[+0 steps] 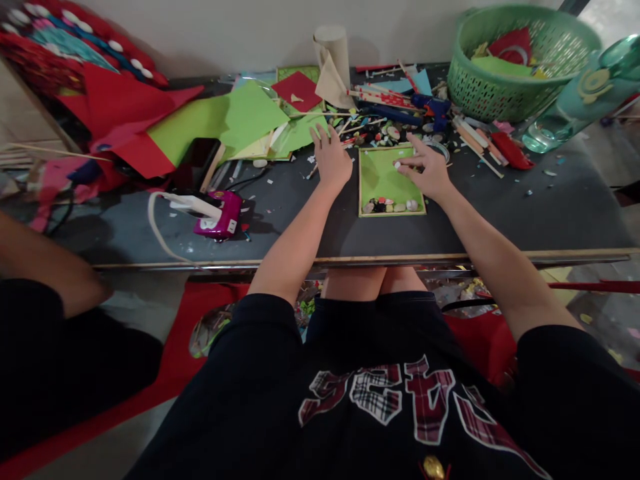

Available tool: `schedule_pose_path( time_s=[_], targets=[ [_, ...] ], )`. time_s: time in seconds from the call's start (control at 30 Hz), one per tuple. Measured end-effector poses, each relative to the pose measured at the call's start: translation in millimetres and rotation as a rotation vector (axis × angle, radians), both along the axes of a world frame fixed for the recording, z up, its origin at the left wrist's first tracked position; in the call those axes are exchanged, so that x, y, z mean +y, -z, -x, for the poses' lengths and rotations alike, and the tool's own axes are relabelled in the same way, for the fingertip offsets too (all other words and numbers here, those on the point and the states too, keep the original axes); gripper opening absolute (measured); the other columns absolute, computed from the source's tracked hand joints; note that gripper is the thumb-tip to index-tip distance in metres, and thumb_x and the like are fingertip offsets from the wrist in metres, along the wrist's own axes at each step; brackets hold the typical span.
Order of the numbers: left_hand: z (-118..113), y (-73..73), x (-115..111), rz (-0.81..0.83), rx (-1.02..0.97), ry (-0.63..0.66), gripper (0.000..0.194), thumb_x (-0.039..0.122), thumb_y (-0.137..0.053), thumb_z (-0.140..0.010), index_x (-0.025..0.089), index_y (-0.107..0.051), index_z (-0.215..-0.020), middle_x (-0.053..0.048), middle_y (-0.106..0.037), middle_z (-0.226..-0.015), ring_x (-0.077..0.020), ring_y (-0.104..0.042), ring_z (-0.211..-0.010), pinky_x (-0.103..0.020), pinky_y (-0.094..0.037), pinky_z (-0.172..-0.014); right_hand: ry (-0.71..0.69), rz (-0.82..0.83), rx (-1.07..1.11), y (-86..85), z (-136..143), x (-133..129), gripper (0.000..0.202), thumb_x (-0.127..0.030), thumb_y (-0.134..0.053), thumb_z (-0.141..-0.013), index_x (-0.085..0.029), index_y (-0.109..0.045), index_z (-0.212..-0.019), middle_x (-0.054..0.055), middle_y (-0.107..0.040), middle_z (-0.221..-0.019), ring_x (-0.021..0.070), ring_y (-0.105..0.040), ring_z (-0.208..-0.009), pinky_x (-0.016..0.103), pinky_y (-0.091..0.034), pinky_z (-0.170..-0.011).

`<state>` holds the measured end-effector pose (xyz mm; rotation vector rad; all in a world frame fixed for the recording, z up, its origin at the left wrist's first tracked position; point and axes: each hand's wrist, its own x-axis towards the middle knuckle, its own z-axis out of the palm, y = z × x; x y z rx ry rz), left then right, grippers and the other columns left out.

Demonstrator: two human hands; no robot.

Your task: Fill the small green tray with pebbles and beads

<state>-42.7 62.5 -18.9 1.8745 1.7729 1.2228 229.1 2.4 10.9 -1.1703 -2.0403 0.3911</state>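
A purple power socket [220,217] stands at left; the left hand [334,163] is near green paper [255,115], its grip loosely spread, seemingly empty; right of it lies a green rimmed panel [375,175], pebbles [389,207] lined along its near edge. At its right side, the right hand [431,172] has its grip pinched on a small white pebble [397,165]; placing seems in hand, calling next for a precise release.

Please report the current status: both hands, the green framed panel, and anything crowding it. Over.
Right hand pinching small white piece over green panel. Left hand spread, left of panel. Pebble-like pieces line panel's near edge; loose bits crowd beyond far edge.
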Motion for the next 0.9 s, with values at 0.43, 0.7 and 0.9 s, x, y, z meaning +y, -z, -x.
schedule_pose_path(
  time_s=[0.43, 0.7, 0.9],
  targets=[
    [-6, -10.0, -21, -0.137, -0.052, -0.016, 0.036, 0.062, -0.065, -0.087, 0.027, -0.074, -0.088, -0.007, -0.079, -0.083, -0.0287, -0.072, -0.1, -0.039, -0.054, -0.095, 0.005, 0.06, 0.099, -3.5, 4, -5, 0.073, -0.082, -0.064, -0.078, -0.025, -0.074, -0.123, 0.009, -0.078, -0.116, 0.0297, -0.074, -0.092, 0.048, -0.06, -0.093],
    [1, 1.2, -13, -0.137, -0.074, 0.031, 0.041, 0.067, -0.06, -0.087, 0.029, -0.075, -0.087, -0.005, -0.079, -0.081, -0.0264, -0.072, -0.092, -0.038, -0.056, -0.091, -0.008, 0.101, 0.121, -7.0, 6, -8, 0.079, -0.078, -0.068, -0.077, -0.023, -0.068, -0.134, 0.01, -0.078, -0.115, 0.0329, -0.075, -0.101, 0.047, -0.06, -0.093],
    [-2, 4.0, -10, -0.248, -0.047, -0.003, 0.042, 0.067, -0.06, -0.085, 0.029, -0.077, -0.088, -0.01, -0.079, -0.104, -0.0302, -0.069, -0.103, -0.044, -0.055, -0.096, -0.016, 0.096, 0.136, -2.1, 4, -4, 0.077, -0.073, -0.07, -0.077, -0.023, -0.067, -0.136, 0.01, -0.077, -0.118, 0.033, -0.074, -0.101, 0.047, -0.059, -0.094]
  ],
)
